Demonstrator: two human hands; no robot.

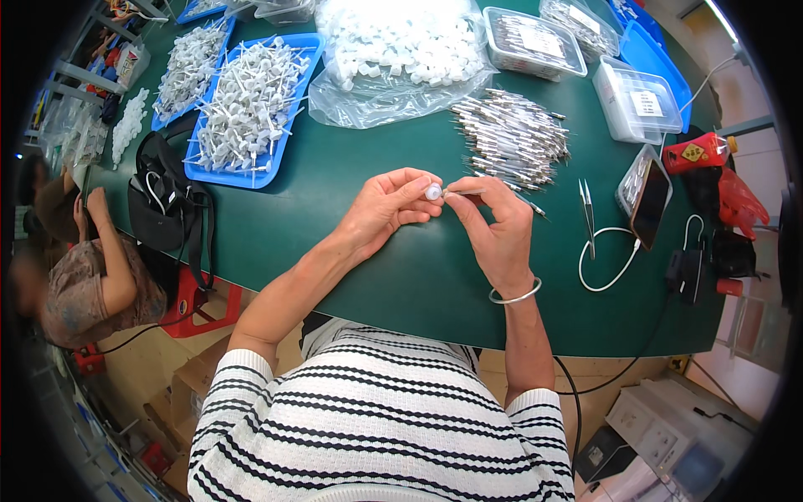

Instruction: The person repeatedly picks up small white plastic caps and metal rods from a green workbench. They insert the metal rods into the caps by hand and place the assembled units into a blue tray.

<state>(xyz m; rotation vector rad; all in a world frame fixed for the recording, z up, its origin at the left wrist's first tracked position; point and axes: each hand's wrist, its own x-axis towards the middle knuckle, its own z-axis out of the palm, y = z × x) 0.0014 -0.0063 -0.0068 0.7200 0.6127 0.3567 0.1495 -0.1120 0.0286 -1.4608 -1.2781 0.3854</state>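
My left hand (386,207) pinches a small white plastic cap (432,192) between thumb and fingers, above the green table (401,276). Close against it, my right hand (502,234) grips a thin, light-coloured rod (465,192) whose tip meets the cap; whether it is inside the cap I cannot tell. Just beyond my right hand lies a heap of slim metal-and-white rods (514,138). A clear plastic bag (360,105) of white caps lies open farther off. To the left, a blue tray (266,177) holds many white stemmed parts.
Tweezers (588,217), a white cable (598,289) and a phone (651,205) on a clear box lie right. Lidded clear boxes (535,42) stand at the back right, near a red bottle (698,152). A black bag (155,197) hangs left, by another seated person (104,284).
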